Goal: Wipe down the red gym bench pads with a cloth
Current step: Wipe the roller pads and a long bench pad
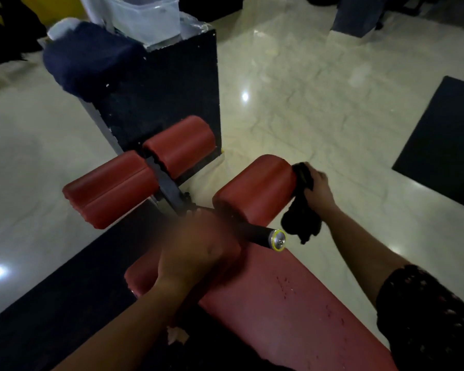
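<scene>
Underneath everything, a pale glossy floor [319,89], with one dark mat [445,145] at the right edge of view and another [51,290] along the left side of the bench. Filling the lower middle, the long red bench pad [292,303], scuffed with small dark marks near its right edge. Beyond the far end of the bench, a tall black box [172,97], with a dark blue towel [91,54] draped over its left top corner and a clear plastic tub [148,17] on its top.

At the far end of the bench, three red roller pads: a left one [110,188], a far one [180,145] just beside the box, and a right one [255,188].

Left hand [198,253] blurred, lying on the far end of the long pad over a black handle [260,234]; cannot tell whether gripping it or only resting.

Right hand [319,188] at the outer right end of the right roller, fingers curled round a black cloth [300,218] and pressing it to that end face, loose folds hanging down beside the handle's shiny yellow-ringed cap.
</scene>
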`<state>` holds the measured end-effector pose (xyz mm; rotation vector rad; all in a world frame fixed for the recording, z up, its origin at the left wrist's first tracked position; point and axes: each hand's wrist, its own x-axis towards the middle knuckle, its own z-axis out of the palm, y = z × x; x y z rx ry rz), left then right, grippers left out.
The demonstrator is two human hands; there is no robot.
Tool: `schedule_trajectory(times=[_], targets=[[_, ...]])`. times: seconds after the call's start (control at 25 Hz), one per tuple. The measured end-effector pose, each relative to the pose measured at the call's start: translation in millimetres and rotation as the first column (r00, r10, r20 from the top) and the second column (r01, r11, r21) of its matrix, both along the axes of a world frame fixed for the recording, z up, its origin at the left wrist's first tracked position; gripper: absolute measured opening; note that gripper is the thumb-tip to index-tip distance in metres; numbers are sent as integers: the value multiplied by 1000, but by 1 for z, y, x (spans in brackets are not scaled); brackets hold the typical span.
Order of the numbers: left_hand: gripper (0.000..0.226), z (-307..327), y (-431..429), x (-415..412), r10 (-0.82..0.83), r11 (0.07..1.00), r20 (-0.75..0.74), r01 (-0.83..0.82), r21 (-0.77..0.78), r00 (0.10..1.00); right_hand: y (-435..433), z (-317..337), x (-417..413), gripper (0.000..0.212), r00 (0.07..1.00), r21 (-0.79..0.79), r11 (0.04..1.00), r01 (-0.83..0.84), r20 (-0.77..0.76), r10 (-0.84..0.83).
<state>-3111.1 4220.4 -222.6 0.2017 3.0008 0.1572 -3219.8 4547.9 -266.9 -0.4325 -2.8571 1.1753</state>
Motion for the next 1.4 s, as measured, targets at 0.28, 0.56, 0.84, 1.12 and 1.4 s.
schedule_trajectory(times=[0.28, 0.56, 0.84, 1.12, 1.4], targets=[[82, 2, 2, 3, 1, 999, -1, -1, -38, 1000, -107, -31, 99, 78, 957, -314, 926, 211, -124, -261], [83, 0, -10, -2, -80, 996, 47, 78, 49, 996, -116, -83, 171, 62, 952, -251, 967, -35, -304, -44], [78, 11, -49, 36, -253, 965, -132, 259, 31, 958, -36, -37, 46, 62, 902, -684, 667, 296, -29, -430], [65, -4, -54, 36, -373, 928, -114, 371, -41, 921, -129, -61, 125, 35, 893, -936, 129, 327, 262, -366], [69, 0, -55, 54, -393, 920, -196, 383, -86, 899, -123, -13, 175, 43, 970, -779, 580, 239, 168, -174]])
